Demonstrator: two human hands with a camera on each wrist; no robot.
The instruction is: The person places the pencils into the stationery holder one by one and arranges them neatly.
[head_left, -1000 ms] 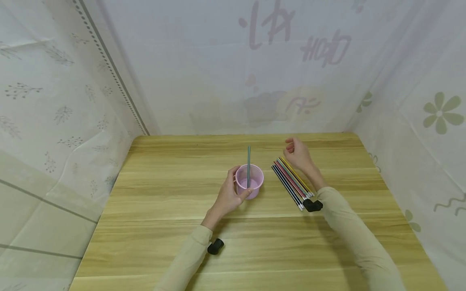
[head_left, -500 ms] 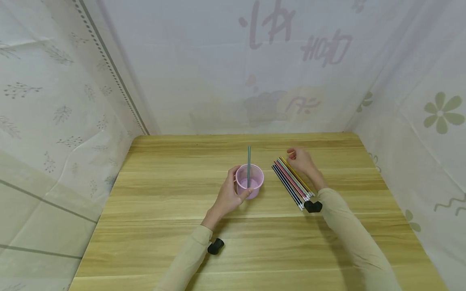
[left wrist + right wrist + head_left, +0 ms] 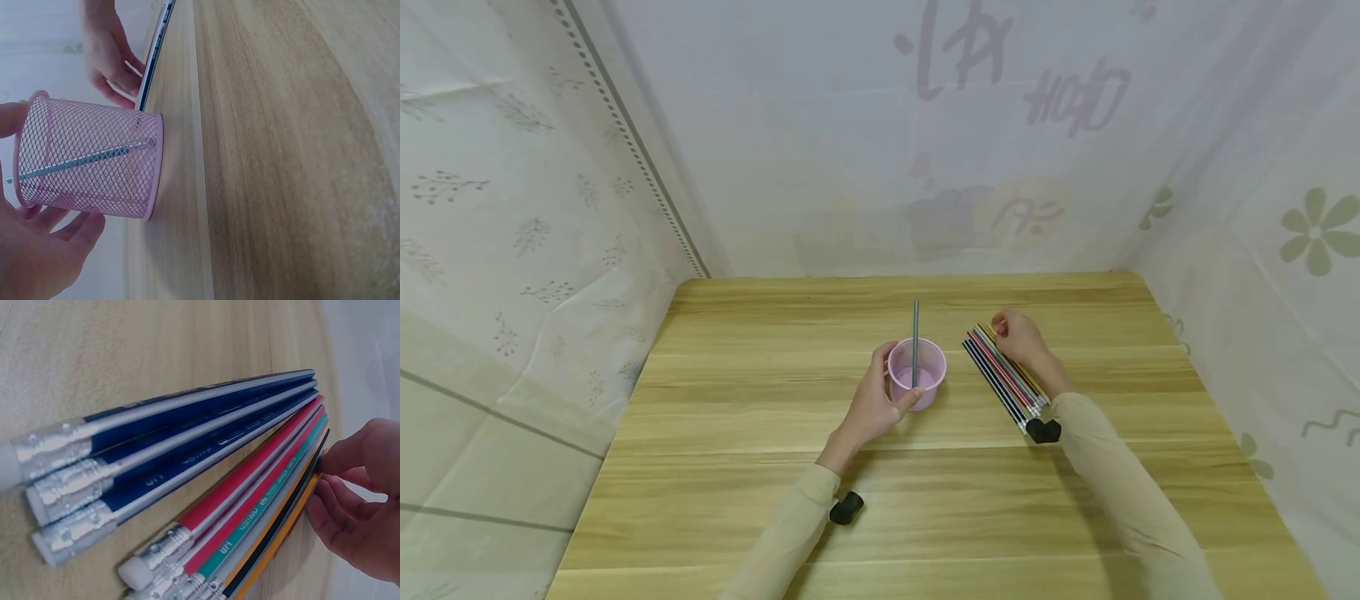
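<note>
My left hand [image 3: 872, 408] holds a pink mesh pencil cup [image 3: 94, 131] upright on the table, thumb on the near side and fingers round the other. Inside the cup leans one green pencil [image 3: 915, 329], its eraser end down. To the right lies a row of eraser-tipped pencils: several dark blue [image 3: 212, 419], red ones [image 3: 250, 453], a green one [image 3: 265, 499] and yellow-and-black [image 3: 284, 519] at the outer side. At the far end of the row, my right hand [image 3: 1022, 337] pinches the tip of a yellow-and-black pencil between thumb and fingers; the fingers partly hide that tip.
The wood-grain table [image 3: 737, 400] reaches back to a pale printed cloth [image 3: 820, 150]. Similar cloths hang along the left and right sides. A black wrist device [image 3: 847, 508] sits at the left cuff, another [image 3: 1043, 431] beside the pencils' eraser ends.
My right hand has come down and toward me, from above the far end of the row onto the yellow-and-black pencil. The left hand and cup have stayed in place.
</note>
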